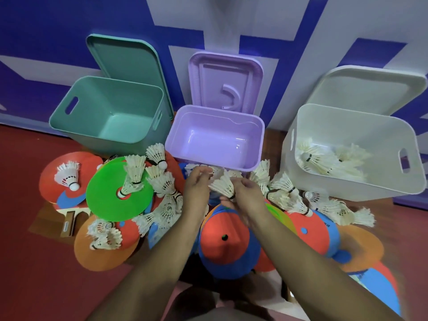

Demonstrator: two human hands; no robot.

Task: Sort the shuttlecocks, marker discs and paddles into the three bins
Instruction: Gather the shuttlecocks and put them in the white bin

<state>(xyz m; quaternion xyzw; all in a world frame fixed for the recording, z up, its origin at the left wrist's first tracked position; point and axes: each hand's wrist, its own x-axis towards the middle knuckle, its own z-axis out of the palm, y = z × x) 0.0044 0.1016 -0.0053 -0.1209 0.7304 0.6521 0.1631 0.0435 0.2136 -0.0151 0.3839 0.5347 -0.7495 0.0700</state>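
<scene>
While the right hand [243, 193] pinches a shuttlecock [221, 186] by its banded base, just before the purple bin [208, 126], the left hand [196, 185] curls at feathers beside it; whether it grips anything I cannot tell, since it is blurred. The white bin [347, 181], by the floor's right edge, holds shuttlecocks, so a short toss could land this one in the nearer purple bin. Squeezed feathers may crush. The pile lies on a red floor [27, 251] against a blue-and-white wall [34, 31]; the green bin [111, 105] stands leftmost.
</scene>
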